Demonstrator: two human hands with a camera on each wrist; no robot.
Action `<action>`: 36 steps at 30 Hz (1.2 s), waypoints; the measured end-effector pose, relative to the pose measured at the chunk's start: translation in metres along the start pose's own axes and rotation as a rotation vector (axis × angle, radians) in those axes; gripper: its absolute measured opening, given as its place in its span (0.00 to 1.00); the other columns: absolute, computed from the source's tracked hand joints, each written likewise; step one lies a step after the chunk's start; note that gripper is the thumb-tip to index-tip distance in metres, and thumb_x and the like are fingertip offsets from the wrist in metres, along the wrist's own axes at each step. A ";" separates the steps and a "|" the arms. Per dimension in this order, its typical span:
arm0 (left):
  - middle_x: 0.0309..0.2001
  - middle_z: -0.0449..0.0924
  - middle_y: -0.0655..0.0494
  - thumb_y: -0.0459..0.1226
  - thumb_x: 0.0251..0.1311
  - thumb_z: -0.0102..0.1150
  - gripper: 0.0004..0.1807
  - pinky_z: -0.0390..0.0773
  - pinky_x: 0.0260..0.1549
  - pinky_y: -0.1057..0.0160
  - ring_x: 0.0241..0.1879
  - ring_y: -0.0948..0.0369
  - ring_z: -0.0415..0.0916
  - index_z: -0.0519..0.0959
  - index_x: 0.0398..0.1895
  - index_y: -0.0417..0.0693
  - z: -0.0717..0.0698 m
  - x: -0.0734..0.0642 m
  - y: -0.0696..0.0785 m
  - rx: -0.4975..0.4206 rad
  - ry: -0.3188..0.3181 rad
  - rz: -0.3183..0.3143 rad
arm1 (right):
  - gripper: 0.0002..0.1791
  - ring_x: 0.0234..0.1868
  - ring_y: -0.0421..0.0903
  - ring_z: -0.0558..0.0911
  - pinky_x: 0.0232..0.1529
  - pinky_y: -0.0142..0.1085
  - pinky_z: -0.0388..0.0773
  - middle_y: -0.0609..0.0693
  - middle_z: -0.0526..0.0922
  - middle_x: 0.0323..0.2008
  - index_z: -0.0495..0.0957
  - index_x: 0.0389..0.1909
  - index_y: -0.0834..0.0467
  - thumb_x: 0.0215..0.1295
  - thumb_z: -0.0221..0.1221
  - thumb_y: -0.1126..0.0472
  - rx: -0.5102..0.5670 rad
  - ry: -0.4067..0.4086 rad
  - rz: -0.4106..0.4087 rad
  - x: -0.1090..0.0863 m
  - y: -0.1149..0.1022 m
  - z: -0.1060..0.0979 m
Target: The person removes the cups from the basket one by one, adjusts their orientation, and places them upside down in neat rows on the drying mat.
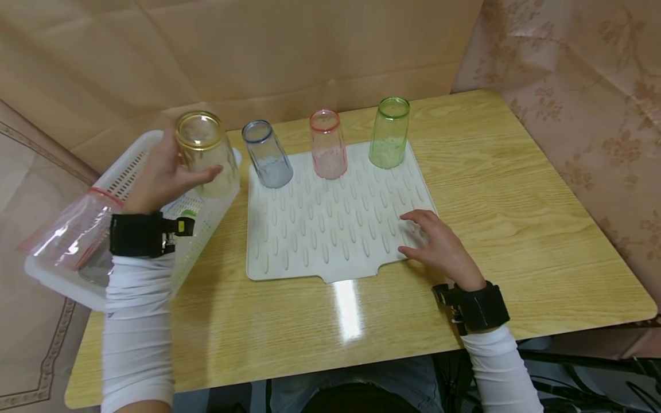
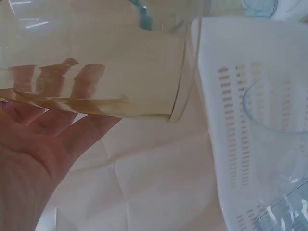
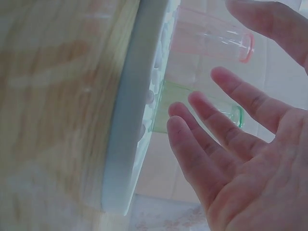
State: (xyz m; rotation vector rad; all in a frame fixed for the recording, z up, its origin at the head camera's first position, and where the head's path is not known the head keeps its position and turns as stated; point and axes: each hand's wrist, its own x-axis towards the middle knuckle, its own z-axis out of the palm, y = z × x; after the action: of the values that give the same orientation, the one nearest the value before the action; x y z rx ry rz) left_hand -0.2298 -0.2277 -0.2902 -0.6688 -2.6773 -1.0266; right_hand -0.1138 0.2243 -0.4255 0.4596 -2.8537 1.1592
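Observation:
My left hand (image 1: 164,175) grips a yellow-tinted glass (image 1: 206,150) over the far end of a white perforated basket (image 1: 206,244). In the left wrist view its fingers (image 2: 91,127) show through the wall of the glass. On a white drying mat (image 1: 320,229) with raised ridges, three more glasses stand mouth-up or mouth-down along the far side: blue (image 1: 268,155), pink (image 1: 329,146) and green (image 1: 389,135). By the mat's right front edge my right hand (image 1: 439,244) is held with fingers spread, nothing between them.
A clear plastic bag with a red edge (image 1: 77,229) lies over the basket's left side. Inside the basket, another clear glass (image 2: 276,149) shows in the left wrist view. The wooden table (image 1: 516,201) extends to the right of the mat, and a draped cloth (image 1: 310,51) hangs behind.

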 end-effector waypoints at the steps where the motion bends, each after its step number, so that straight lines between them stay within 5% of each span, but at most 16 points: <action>1: 0.51 0.75 0.36 0.31 0.48 0.72 0.48 0.66 0.38 0.68 0.43 0.50 0.70 0.54 0.69 0.53 0.002 0.000 -0.001 -0.008 -0.002 -0.001 | 0.32 0.53 0.60 0.73 0.50 0.54 0.72 0.64 0.71 0.57 0.72 0.57 0.67 0.51 0.72 0.65 -0.001 0.000 0.000 0.000 0.000 0.000; 8: 0.57 0.71 0.41 0.28 0.48 0.71 0.46 0.67 0.46 0.69 0.49 0.62 0.68 0.57 0.70 0.47 0.015 0.000 -0.006 -0.102 -0.004 0.005 | 0.31 0.53 0.60 0.73 0.49 0.53 0.71 0.63 0.71 0.57 0.72 0.57 0.67 0.51 0.72 0.66 0.000 0.000 -0.002 0.000 -0.001 0.001; 27: 0.55 0.74 0.41 0.25 0.45 0.71 0.44 0.68 0.39 0.66 0.47 0.62 0.69 0.58 0.67 0.40 0.046 0.003 -0.010 -0.197 0.022 0.017 | 0.31 0.55 0.61 0.72 0.51 0.54 0.71 0.64 0.70 0.57 0.72 0.57 0.67 0.51 0.71 0.67 -0.004 -0.003 0.013 0.000 0.000 0.001; 36: 0.55 0.72 0.36 0.21 0.46 0.67 0.43 0.69 0.44 0.67 0.49 0.62 0.69 0.56 0.65 0.33 0.060 0.005 0.004 -0.264 -0.001 0.041 | 0.31 0.57 0.61 0.71 0.53 0.55 0.70 0.64 0.70 0.57 0.72 0.57 0.67 0.51 0.71 0.67 -0.009 -0.004 0.015 -0.001 0.000 0.001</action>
State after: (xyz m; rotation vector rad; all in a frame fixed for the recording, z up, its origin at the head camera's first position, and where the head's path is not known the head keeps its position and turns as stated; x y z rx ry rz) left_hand -0.2336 -0.1824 -0.3306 -0.7670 -2.5401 -1.3828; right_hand -0.1130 0.2236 -0.4262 0.4418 -2.8699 1.1481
